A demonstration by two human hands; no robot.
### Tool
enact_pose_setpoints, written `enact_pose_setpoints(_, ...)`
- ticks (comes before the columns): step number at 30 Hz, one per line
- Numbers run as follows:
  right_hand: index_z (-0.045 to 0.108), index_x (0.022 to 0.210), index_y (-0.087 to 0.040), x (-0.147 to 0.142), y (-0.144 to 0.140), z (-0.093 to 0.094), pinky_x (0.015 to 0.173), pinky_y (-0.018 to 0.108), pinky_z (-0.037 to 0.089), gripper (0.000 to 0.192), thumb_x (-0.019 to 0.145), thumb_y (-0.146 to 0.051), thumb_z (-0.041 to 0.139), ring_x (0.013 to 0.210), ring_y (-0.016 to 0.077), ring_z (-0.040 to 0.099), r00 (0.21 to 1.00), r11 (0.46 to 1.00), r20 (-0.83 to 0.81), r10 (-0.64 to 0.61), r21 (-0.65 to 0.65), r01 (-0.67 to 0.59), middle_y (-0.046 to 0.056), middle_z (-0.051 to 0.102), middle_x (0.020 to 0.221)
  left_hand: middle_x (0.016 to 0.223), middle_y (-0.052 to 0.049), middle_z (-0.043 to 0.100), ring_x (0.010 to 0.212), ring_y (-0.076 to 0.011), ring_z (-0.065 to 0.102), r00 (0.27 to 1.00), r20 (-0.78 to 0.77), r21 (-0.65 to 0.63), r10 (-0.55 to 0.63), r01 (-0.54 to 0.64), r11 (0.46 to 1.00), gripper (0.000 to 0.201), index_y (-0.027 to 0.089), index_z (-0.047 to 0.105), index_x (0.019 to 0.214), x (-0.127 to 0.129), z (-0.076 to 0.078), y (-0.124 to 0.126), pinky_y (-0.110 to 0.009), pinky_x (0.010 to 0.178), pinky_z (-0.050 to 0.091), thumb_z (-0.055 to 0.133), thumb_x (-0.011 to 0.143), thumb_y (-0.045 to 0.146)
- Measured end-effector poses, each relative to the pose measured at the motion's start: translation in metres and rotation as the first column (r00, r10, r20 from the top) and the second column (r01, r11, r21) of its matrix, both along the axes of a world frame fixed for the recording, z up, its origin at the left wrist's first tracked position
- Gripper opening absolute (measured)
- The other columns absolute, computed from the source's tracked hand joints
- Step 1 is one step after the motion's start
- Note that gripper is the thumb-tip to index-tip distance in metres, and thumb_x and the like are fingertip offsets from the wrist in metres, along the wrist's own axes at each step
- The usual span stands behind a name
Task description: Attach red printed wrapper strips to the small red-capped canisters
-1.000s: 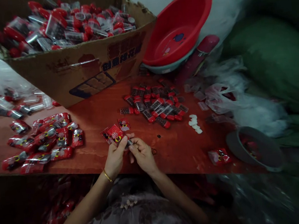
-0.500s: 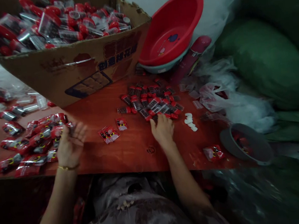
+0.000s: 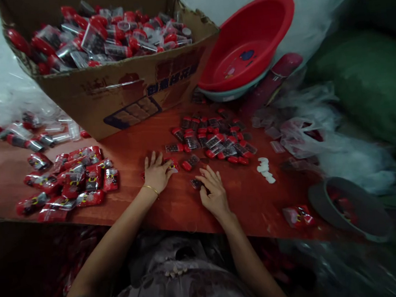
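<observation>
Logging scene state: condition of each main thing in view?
Left hand: spread over red packets
Right hand: bent, at small container
Cardboard box: open, heaped with red-capped containers
Table containers: loosely piled
Left-side packages: wrapped, heaped
Red basin: tilted
Grey pan: red items inside

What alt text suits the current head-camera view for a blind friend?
A person's left hand partly covers a red packet on a reddish table; the right hand is at a dark container. Beyond is a cardboard box of red-capped containers.

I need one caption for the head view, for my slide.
Left hand on a red printed packet, right hand at a small dark container.
</observation>
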State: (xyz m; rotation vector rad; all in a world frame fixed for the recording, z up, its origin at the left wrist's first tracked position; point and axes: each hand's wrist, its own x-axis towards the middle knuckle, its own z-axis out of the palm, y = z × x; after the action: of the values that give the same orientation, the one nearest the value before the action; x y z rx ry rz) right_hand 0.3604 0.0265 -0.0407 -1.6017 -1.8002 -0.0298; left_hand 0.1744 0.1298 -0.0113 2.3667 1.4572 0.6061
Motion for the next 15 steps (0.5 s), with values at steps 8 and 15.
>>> enact_pose_setpoints(8, 0.065, 0.100, -0.020, -0.040, 0.008, 0.025, 0.090, 0.040, 0.046, 0.022, 0.085, -0.024, 0.049, 0.093, 0.0202, 0.063, 0.947, 0.998, -0.322, 0.005, -0.051, -0.022, 0.008, 0.070, 0.098, 0.124, -0.011, 0.060, 0.128, -0.0330, 0.040, 0.995, 0.054, 0.017, 0.079, -0.080, 0.997, 0.028, 0.026, 0.071, 0.100, -0.001, 0.002, -0.009, -0.054, 0.106, 0.022, 0.050, 0.085, 0.037)
enact_pose_setpoints(15, 0.061, 0.093, -0.018, -0.068, 0.038, 0.037, 0.076, 0.027, 0.047, 0.026, 0.084, -0.040, 0.052, 0.081, 0.0148, 0.061, 0.589, 0.978, -0.807, -0.042, -0.154, -0.142, 0.003, 0.068, 0.089, 0.129, -0.007, 0.056, 0.128, -0.0294, 0.041, 0.942, 0.324, -0.092, 0.085, -0.058, 0.994, 0.028, 0.029, 0.068, 0.106, -0.005, 0.030, -0.037, -0.052, 0.106, 0.024, 0.053, 0.083, 0.033)
